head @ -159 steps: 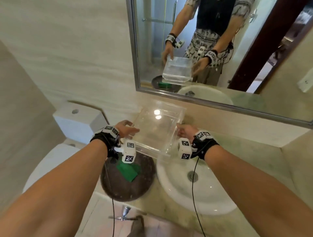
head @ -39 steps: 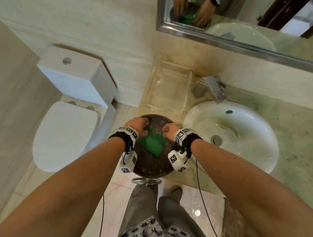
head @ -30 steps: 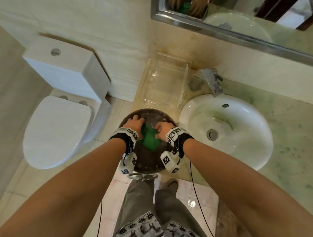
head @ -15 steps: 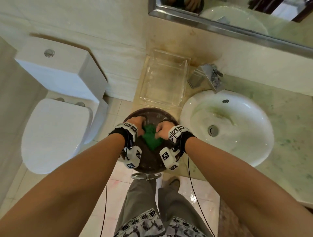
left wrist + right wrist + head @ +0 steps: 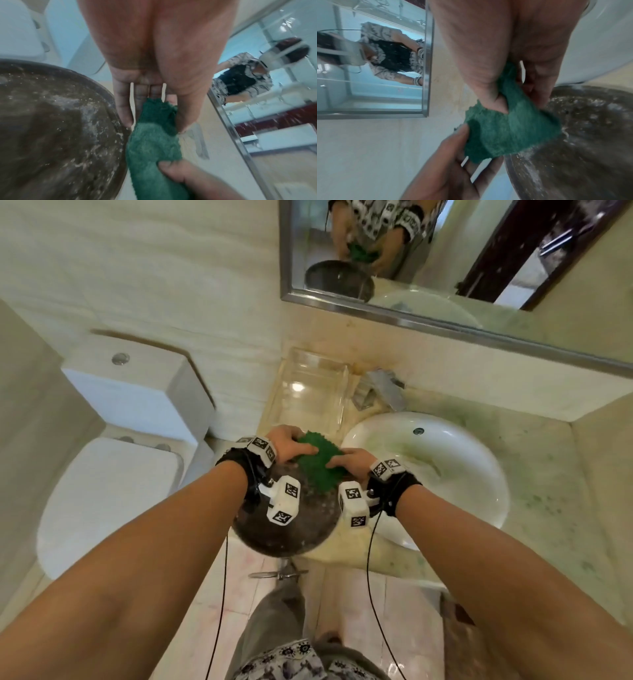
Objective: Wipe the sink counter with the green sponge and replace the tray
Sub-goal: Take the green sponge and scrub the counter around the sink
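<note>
Both grips (image 5: 317, 455) round green sponge (image 5: 318, 465)

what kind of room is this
A bathroom, most likely in a home: a white toilet stands left of a counter with a white sink basin, a faucet behind the basin, and a wall mirror above.

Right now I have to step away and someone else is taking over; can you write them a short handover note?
Left hand and right hand both grip the green sponge, lifted above the dark round basin.
The clear tray sits on the counter against the wall, left of the faucet.
Done: sponge picked up.
Left: wipe the counter, which shows green stains around the white sink, then put the tray in place.
</note>
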